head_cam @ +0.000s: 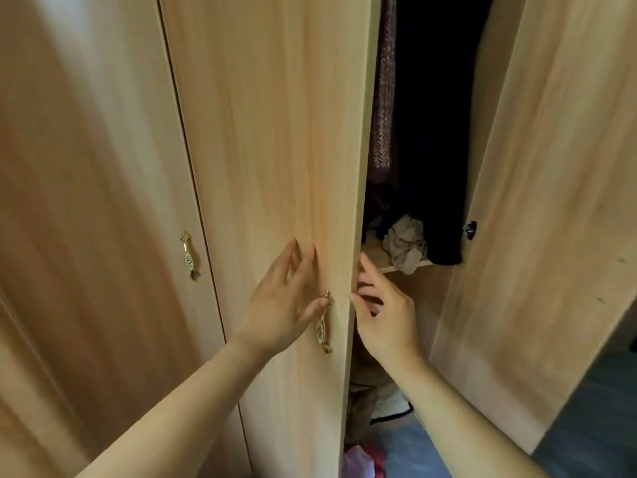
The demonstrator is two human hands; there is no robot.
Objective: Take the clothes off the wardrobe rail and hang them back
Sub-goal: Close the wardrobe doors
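Middle door (275, 167): stands ajar, its free edge just clear of the opening; judged part-way swung, to widen access to the hanging space.
Left hand (286, 305): lies flat on the door face with fingers straight and spread, thumb beside the top of the door handle (324, 322); grasps nothing; probably steadies or pushes the panel.
Right hand (382, 319): sits at the door's free edge, index finger raised, other fingers bent with tips against the edge; cannot tell whether hooked round it; likely there to draw the door outward.
Right door (551, 201): swung wide open, small dark knob (470, 229) on its inner side.
Hanging clothes (384, 98): patterned garment beside a dark garment (434, 132), both inside the gap, untouched by either hand.
Rail: out of view above the frame.
Shelf (389, 269): below the garments, carries a crumpled grey cloth (405, 243).
Far-left door (103, 201): closed, handle matching the middle door's.
Stage: access only; no garment lifted yet.
Next move needs: the gap wide enough for both arms.
Risk: fingertips at the edge close to the opening.
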